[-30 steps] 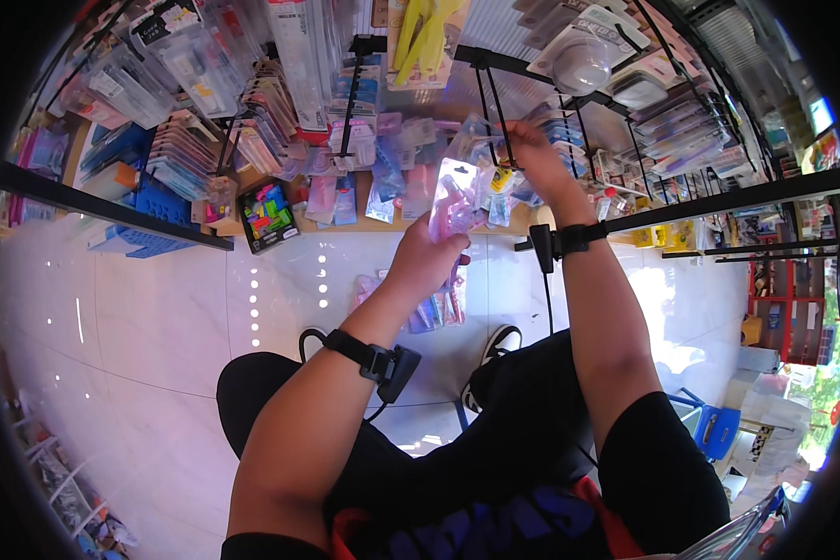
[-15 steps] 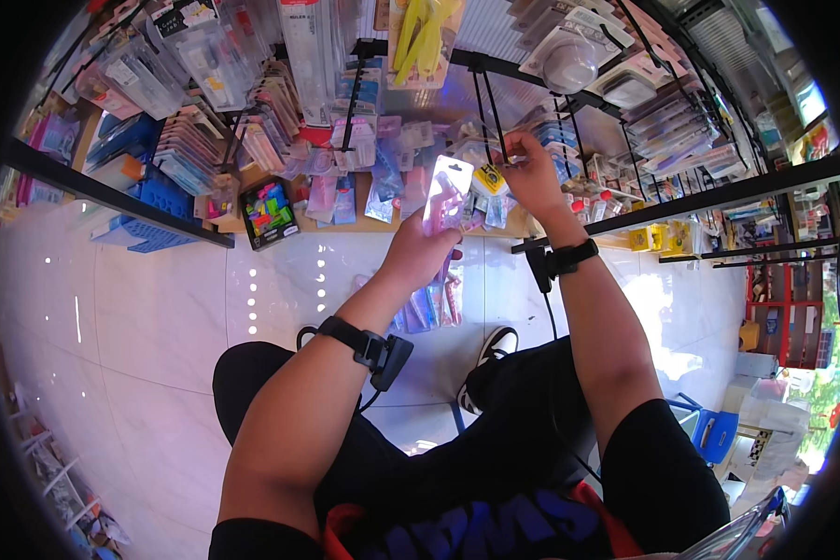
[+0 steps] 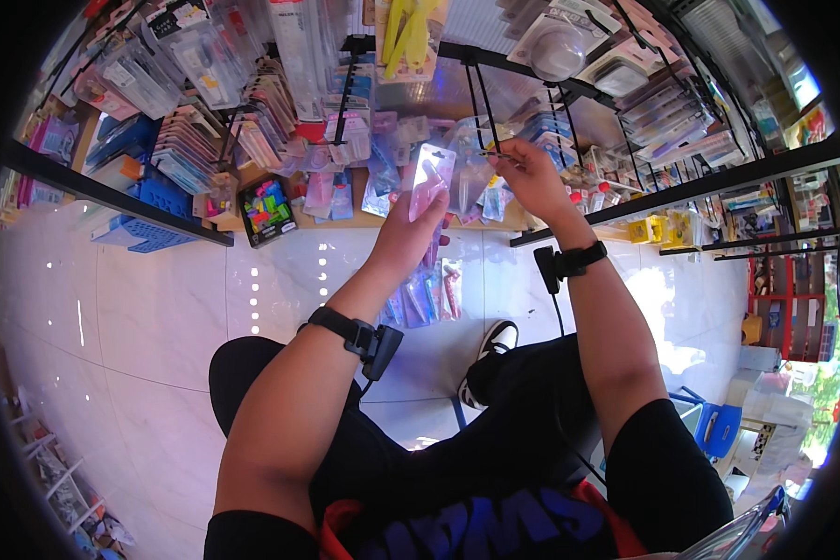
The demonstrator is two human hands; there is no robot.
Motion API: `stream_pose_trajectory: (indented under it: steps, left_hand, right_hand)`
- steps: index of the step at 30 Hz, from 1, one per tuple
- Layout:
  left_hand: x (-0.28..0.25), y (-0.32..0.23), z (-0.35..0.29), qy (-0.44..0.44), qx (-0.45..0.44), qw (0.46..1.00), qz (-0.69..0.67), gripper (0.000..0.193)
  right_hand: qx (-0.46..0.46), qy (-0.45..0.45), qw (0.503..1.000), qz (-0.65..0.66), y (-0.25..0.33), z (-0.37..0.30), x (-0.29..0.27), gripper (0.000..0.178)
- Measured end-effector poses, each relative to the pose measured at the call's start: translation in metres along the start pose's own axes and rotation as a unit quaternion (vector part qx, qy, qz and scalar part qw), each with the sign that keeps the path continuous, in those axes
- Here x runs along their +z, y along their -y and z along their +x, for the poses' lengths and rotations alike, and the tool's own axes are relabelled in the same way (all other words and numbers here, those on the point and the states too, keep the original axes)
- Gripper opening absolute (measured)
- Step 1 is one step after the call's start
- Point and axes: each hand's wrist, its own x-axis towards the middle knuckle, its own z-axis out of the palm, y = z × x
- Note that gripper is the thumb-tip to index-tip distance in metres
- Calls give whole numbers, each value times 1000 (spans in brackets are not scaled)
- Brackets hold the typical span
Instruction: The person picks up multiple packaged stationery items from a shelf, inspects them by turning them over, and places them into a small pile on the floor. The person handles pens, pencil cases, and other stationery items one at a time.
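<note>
Since second ago: right hand drawn slightly back toward person; clear package shifted slightly left. Pinkish-purple item inside package. Black box on shelf holds colourful pieces. Left hand clamped round package, above shelf edge. Right fingers bent, close together at black hook; cannot tell whether gripping anything. Hands apart.
</note>
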Motion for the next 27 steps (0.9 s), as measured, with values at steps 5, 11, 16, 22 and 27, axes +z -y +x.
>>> stream_pose_trajectory:
  steps: [5,11,16,22,27]
  left_hand:
    - [-12,24,16,-4,29,999,35,79]
    - [-11,28,15,61,32,998,-15,82]
    - [9,5,-10,92,74,992,48,61]
    - [3,13,-8,83,34,994,54,47]
    - [-3,20,-4,49,3,999,15,45]
  right_hand:
    - [44,39,995,83,16,-13,-3,20]
    - [171,101,956,214,42,-33,9,22]
    - [153,70,962,216,43,-37,21,24]
    - [126,23,972,198,43,-34,28,22]
    - [137,-87,985,55,18,-15,5,23]
